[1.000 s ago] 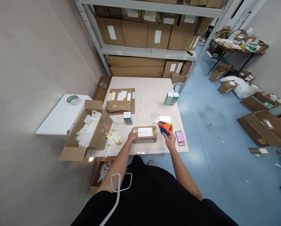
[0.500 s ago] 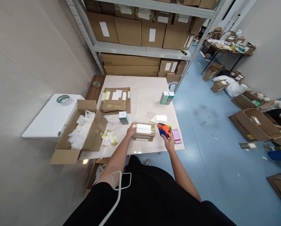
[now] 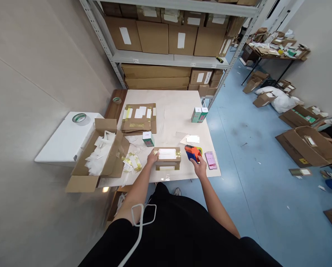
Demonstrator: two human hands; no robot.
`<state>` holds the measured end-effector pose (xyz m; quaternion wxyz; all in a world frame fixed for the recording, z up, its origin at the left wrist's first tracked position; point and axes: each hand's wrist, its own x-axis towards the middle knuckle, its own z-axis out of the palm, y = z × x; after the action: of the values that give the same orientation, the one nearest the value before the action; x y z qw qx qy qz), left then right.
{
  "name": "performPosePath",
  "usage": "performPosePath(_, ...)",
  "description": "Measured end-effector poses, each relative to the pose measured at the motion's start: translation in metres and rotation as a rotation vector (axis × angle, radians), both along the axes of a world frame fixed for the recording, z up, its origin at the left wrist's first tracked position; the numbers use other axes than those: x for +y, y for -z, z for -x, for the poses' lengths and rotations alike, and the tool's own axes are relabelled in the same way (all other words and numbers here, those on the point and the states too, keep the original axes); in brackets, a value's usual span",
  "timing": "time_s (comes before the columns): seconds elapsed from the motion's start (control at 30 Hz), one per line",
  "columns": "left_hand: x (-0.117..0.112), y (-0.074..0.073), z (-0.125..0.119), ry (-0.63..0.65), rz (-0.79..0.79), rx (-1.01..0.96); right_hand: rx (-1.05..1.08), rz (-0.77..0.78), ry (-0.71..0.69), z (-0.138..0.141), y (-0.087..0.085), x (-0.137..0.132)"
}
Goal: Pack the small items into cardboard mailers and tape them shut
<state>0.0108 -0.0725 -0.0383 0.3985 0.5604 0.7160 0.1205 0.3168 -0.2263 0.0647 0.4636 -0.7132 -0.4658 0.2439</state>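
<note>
A small cardboard box (image 3: 168,164) with a white label on top sits near the table's front edge. My left hand (image 3: 152,157) grips its left end, the fingers partly hidden behind it. In my right hand (image 3: 200,167) is an orange and blue tape dispenser (image 3: 193,152) with a yellow-green roll, held just right of the box and apart from it. A phone (image 3: 211,160) with a pink screen lies beside that hand. Behind the box stands a small white and green carton (image 3: 148,139); a white label sheet (image 3: 193,139) lies beyond the dispenser.
Flattened cardboard (image 3: 139,118) lies on the table's left. An open carton (image 3: 97,148) of white packing material stands at the left edge. Two green cartons (image 3: 199,115) stand at the right edge. Shelving (image 3: 168,58) with boxes closes off the back. At far right a person is near a large open box (image 3: 308,146).
The small box has shifted slightly left and toward me with my left hand, and more of its front side shows. The tape dispenser stays in my right hand, nearly in place.
</note>
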Motion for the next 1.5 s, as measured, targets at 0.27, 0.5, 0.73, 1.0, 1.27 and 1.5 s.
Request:
performPosePath(0.27,-0.036,0.014,-0.060,-0.009,0.073,-0.029,0.020,0.041,-0.049,-0.002,0.003,-0.006)
performPosePath(0.5,-0.032,0.001,-0.060,-0.050,0.133,0.030,0.139,0.098,-0.223,0.023,0.033,0.009)
performPosePath(0.73,-0.046,-0.016,-0.051,-0.047,-0.224,-0.176,0.154,0.166,-0.319,0.021,0.063,0.013)
performPosePath(1.0,-0.076,-0.037,-0.046,0.245,-0.188,-0.703,0.116,0.221,-0.362,0.016,0.071,0.014)
performPosePath(1.27,-0.083,-0.067,-0.036,0.271,-0.293,-0.723,0.115,0.246,-0.397,0.012,0.066,0.019)
performPosePath(1.5,-0.076,-0.094,-0.043,0.170,-0.391,-0.630,0.088,0.252,-0.432,0.010,0.065,0.021)
